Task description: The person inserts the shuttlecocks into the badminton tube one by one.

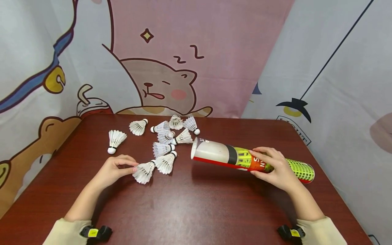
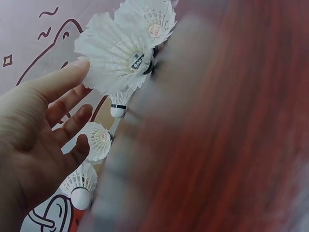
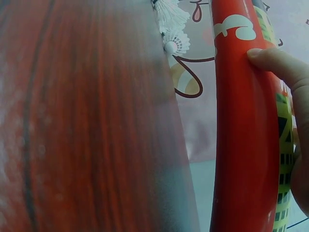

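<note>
Shuttlecock [image 1: 144, 172], white-feathered, lies on the dark red counter [image 1: 190, 211] at the near end of a loose scatter, feather skirt toward the person, cork pointing away. Left hand [image 1: 114, 168] is at its skirt: thumb and fingertips touch the feather edge, fingers only lightly bent, no closed grip seen. The left wrist view agrees: thumb tip against the feathers [image 2: 113, 55], other fingers spread and relaxed.

Second shuttlecock [image 1: 165, 162] lies just beside the first, touching or nearly so. Further shuttlecocks sit in a cluster [image 1: 169, 134] toward the far edge; one lone shuttlecock [image 1: 114, 140] lies apart to the left.

Tube [image 1: 251, 159], cardboard, white, red and yellow-green, lies on its side to the right of the scatter, open mouth facing the shuttlecocks, mouth end raised slightly off the counter. Right hand [image 1: 272, 166] holds it around the middle, fingers curled over the top, thumb on the near side. In the right wrist view, the thumb [image 3: 277, 65] presses the red wall [image 3: 239, 145].

Cartoon-printed cloth [image 1: 171, 61] hangs behind the counter.
</note>
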`<state>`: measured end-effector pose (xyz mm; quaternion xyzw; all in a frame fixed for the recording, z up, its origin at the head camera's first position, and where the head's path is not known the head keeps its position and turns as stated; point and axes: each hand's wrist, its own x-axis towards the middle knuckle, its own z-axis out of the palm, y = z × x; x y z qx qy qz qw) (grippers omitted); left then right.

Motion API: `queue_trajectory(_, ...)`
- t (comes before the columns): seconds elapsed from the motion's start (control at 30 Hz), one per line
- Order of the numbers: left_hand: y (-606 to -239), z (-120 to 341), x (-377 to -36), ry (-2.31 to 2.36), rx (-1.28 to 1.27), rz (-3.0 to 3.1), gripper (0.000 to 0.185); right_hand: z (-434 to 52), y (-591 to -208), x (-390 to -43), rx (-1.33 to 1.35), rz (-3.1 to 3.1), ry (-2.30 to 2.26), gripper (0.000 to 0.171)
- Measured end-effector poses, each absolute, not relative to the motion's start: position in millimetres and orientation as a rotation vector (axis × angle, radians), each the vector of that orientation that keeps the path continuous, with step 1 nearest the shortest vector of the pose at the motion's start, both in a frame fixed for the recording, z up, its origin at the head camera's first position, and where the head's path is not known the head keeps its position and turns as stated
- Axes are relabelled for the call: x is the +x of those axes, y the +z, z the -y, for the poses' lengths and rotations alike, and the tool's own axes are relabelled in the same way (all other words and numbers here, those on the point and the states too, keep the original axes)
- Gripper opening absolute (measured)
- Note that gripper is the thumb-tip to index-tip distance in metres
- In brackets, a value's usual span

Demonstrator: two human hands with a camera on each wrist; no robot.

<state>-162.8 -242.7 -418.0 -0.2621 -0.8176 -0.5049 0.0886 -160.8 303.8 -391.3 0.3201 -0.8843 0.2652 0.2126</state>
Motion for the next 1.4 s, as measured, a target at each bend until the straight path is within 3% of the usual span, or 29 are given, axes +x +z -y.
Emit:
queue_trajectory(0.23, -397.3, 229.8, -152.2, -1.428, -0.719, 2.406, 0.013, -304.4, -391.7, -160.6, 0.89, 2.453, 0.734, 0.074)
queue_trajectory(0.8, -393.6, 226.3, -154.3, -1.312, -0.651, 2.235, 0.018, -304.7, -392.4, -161.3, 0.891, 2.453, 0.722, 0.074)
queue_trajectory(1.4, -368.7, 187.1, -156.2, -1.401, -0.622, 2.144, 0.015, -303.4, -392.1, -160.8, 0.89, 2.457, 0.732, 0.073)
